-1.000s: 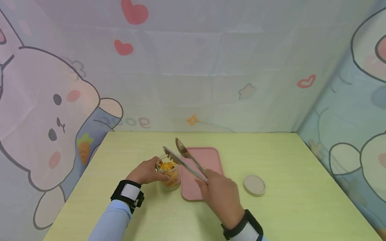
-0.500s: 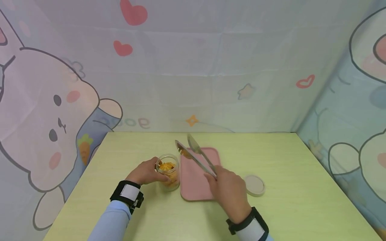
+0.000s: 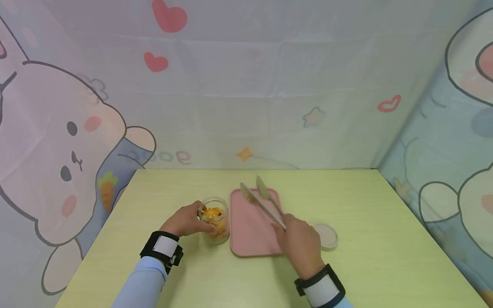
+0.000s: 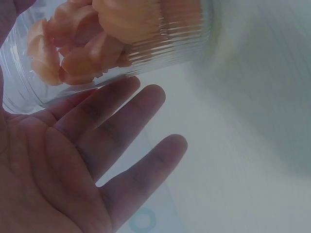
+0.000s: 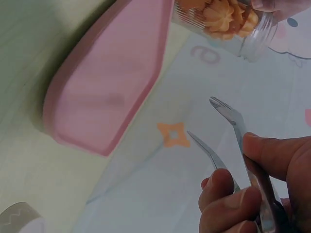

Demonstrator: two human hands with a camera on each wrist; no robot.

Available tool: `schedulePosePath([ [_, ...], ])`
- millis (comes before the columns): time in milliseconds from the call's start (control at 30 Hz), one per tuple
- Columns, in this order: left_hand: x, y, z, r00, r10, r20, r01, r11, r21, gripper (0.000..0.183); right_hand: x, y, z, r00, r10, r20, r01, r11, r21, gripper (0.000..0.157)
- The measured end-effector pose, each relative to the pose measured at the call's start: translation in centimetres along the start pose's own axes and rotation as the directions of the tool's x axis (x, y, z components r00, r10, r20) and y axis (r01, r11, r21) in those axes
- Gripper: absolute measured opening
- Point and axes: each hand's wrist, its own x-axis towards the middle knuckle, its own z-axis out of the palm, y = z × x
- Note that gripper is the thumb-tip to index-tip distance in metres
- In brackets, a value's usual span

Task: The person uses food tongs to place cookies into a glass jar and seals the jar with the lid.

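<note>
My left hand [image 3: 188,220] holds a ribbed glass jar [image 3: 221,235] around its side, thumb in front. Inside are several golden, ridged, swirl-shaped cookies [image 5: 221,17], which also fill the jar [image 4: 180,29] in the left wrist view. Three fingers of this hand [image 4: 58,165] show along the glass there. In my right hand [image 3: 302,241] are metal serving tongs [image 3: 265,209], raised over the pink tray [image 3: 252,239]. The right wrist view shows the thumb and fingers gripping the tongs [image 5: 250,165]; their tips stand apart with nothing between them.
A round pale lid [image 3: 327,236] lies on the light yellow-green table [image 3: 385,256], right of the tray and partly behind my right hand. A cartoon-printed cloth [image 3: 231,85] hangs behind the table and along its sides.
My right hand has moved to the right with the tongs, whose tips have gone from above the jar's mouth to over the tray's far end. The left hand and jar stay put.
</note>
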Motion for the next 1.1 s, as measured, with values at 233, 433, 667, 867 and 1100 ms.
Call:
schedulePosePath([
  [233,0.0,-0.1,0.0,1.0,-0.005,0.001,0.005,1.0,0.009,0.08,0.1,1.0,1.2,0.996,0.07,0.046,-0.069,0.997,-0.015,0.036],
  [433,0.0,-0.2,0.1,1.0,-0.01,0.002,0.01,1.0,0.01,0.081,0.0,1.7,2.1,0.992,0.107,0.066,-0.105,0.994,-0.028,0.038],
  [667,0.0,-0.3,0.0,1.0,-0.012,0.001,0.012,1.0,0.01,0.081,-0.1,2.1,2.7,0.986,0.135,0.103,-0.132,0.991,-0.035,0.037],
  [867,0.0,-0.4,0.1,1.0,-0.013,0.001,0.013,1.0,0.013,0.083,-0.2,2.3,3.5,0.981,0.145,0.129,-0.141,0.989,-0.039,0.039],
  [1100,0.1,-0.6,0.2,1.0,-0.012,0.003,0.012,1.0,0.006,0.086,-0.5,2.5,4.2,0.975,0.161,0.154,-0.156,0.987,-0.042,0.038],
])
